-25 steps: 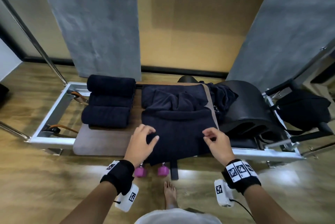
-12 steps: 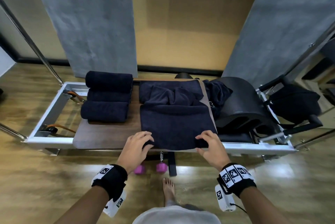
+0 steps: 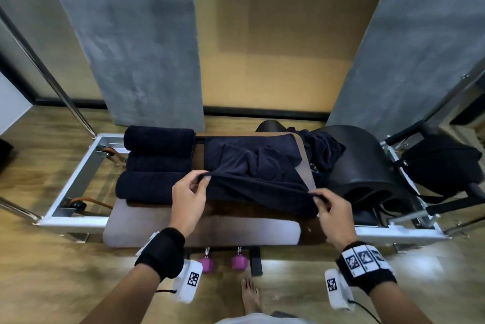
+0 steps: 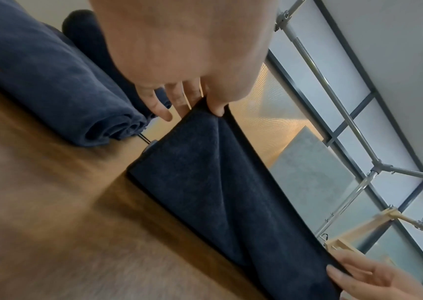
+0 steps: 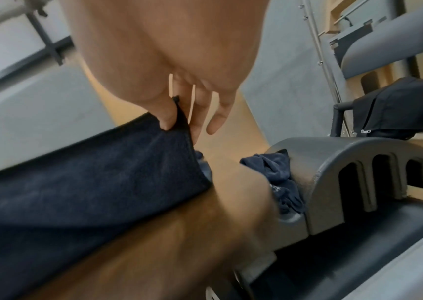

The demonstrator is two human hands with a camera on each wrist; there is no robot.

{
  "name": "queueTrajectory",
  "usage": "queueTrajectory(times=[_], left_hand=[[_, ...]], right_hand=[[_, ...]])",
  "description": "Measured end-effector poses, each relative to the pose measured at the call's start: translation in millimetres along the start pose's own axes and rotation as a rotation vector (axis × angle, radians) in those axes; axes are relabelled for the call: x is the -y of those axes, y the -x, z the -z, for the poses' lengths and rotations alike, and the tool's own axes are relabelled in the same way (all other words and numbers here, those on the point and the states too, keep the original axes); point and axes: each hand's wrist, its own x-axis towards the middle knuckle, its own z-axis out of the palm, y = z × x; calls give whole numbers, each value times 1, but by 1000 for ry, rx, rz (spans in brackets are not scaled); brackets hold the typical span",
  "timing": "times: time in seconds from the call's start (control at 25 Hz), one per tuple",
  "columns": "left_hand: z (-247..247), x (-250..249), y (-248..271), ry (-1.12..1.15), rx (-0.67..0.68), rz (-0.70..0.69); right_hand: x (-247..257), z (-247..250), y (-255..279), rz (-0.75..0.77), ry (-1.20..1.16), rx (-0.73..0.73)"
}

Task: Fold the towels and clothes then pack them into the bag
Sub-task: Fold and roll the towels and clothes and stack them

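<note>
A dark navy towel [image 3: 257, 179] lies spread on the brown padded bench [image 3: 199, 229]. My left hand [image 3: 202, 179] pinches its near left corner, seen close in the left wrist view [image 4: 215, 109]. At the near right corner my right hand [image 3: 316, 196] pinches the cloth between thumb and fingers [image 5: 173, 119]. Both corners are lifted off the bench, so the near edge hangs between my hands. Three rolled navy towels [image 3: 157, 163] lie side by side at the left. A crumpled navy garment [image 3: 324, 153] lies to the right. A black bag [image 3: 441, 166] hangs at the far right.
A black arched barrel [image 3: 367, 166] sits on the frame right of the towel. The white metal frame [image 3: 76, 174] surrounds the bench. Two pink dumbbells [image 3: 223, 262] lie on the wooden floor below, near my bare foot [image 3: 250, 297]. Grey wall panels stand behind.
My hands took hold of the towel's near corners at the bench's front edge and have lifted them up and away from me, baring the front of the bench.
</note>
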Motion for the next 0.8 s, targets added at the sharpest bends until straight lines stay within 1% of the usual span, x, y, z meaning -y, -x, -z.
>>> queueTrajectory(times=[0.16, 0.2, 0.28, 0.36, 0.52, 0.6, 0.72, 0.8], left_hand=[[-23, -7, -46, 12, -108, 46], [-30, -8, -58, 6, -135, 56], [-47, -11, -83, -22, -185, 72], [-64, -11, -106, -62, -223, 100], [-97, 3, -143, -139, -284, 219], [-109, 15, -157, -197, -298, 285], [-122, 35, -169, -327, -232, 404], [-128, 42, -171, -387, -207, 453]], right_hand=[[20, 16, -82, -67, -284, -121], [23, 16, -103, -90, -334, -146], [26, 12, -148, -129, -358, -188], [22, 1, -190, -156, -305, -173], [3, -31, -249, -209, -203, -37], [-7, -49, -266, -228, -145, 16], [-22, -71, -275, -275, -50, 49], [-30, -79, -277, -305, 14, 75]])
